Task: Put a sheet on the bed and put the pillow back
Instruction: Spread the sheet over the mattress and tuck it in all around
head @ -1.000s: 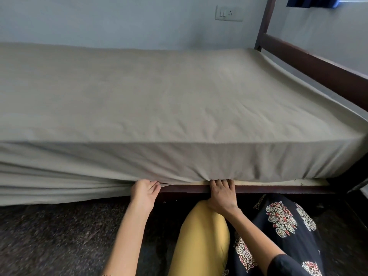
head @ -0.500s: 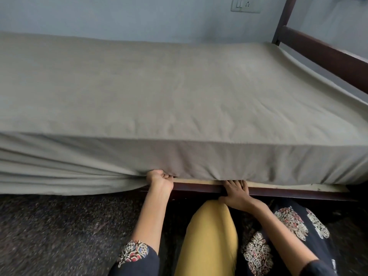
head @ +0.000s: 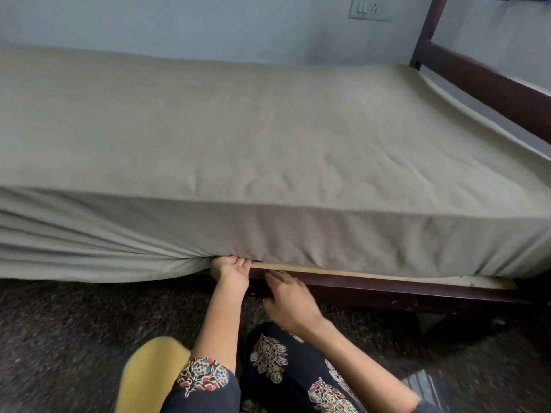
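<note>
- sheet (head: 268, 138) spread over mattress; edge tucked on the right, hanging loose on the left, near floor (head: 74, 323)
- left hand (head: 230, 271) fingers clench sheet hem under mattress
- right hand (head: 290, 298) relaxed, empty, in front of bed rail (head: 387, 289)

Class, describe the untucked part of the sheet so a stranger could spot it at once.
Find the bed and follow its near side to the left hand at the lower edge. Left of that hand the sheet hangs in loose folds; rightward it is tucked flat above a bare rail.
</note>
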A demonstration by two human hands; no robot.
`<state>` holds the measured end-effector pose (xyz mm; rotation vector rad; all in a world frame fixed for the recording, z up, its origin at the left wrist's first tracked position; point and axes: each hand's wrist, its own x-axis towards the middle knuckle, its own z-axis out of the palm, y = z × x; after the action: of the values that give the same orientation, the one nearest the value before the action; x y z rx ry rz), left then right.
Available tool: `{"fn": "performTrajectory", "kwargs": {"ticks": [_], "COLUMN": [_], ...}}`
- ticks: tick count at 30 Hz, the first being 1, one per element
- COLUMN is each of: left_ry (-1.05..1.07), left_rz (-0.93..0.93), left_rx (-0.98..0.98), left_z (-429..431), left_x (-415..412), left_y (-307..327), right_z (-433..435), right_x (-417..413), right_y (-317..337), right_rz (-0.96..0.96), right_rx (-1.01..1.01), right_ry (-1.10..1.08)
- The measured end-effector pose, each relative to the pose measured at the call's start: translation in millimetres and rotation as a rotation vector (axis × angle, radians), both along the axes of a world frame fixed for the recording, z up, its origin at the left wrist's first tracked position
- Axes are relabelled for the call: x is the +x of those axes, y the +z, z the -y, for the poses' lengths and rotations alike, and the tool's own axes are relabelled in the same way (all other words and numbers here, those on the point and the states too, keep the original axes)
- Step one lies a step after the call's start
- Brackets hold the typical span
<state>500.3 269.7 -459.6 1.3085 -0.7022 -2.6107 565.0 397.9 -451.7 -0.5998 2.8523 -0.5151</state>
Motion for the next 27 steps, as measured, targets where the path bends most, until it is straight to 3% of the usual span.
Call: {"fn": "performTrajectory", "kwargs": {"ticks": [4, 8, 12, 15, 18, 20, 23, 27], "left_ry": [-0.117, -0.295, -0.238, -0.241, -0.474, -0.668, -0.952, -1.155], "left_rz": [-0.088, -0.108, 0.025, 0.053, 0.064, 0.086, 0.268, 0.365], "left_rx": [-0.033, -0.090, -0.659, -0.849, -1.060, -1.263, -1.550, -1.716], "left_z": [6.8, 49.7, 86.4, 102.9, 104.6, 100.1, 96.7, 113.9], "left_x": [17.4, 48.7, 77.7, 88.4, 87.2, 85.4, 80.3, 71.8], "left_y": [11.1, 20.7, 18.2, 11.5, 5.4, 5.2, 11.9, 22.9], "right_z": [41.3, 55.3, 71.7, 101.5, 114.9, 108.4, 98.4, 97.5], "right_x": [-10.9, -15.3, -27.0, -36.9, -40.4, -45.7, -54.0, -44.6], "right_y": [-10.2, -23.5, -23.9, -14.2, -12.2, -10.3, -8.5, -17.8], "right_rz": [-0.044, -0.058, -0.054, 0.100, 0.234, 0.293, 0.361, 0.190], "right_rx": [-0.154, -0.054, 0.113, 0.203, 0.316, 0.286, 0.187, 0.176], "right_ry": [0.065, 0.122, 0.068, -0.033, -0.026, -0.006, -0.001, -0.008]}}
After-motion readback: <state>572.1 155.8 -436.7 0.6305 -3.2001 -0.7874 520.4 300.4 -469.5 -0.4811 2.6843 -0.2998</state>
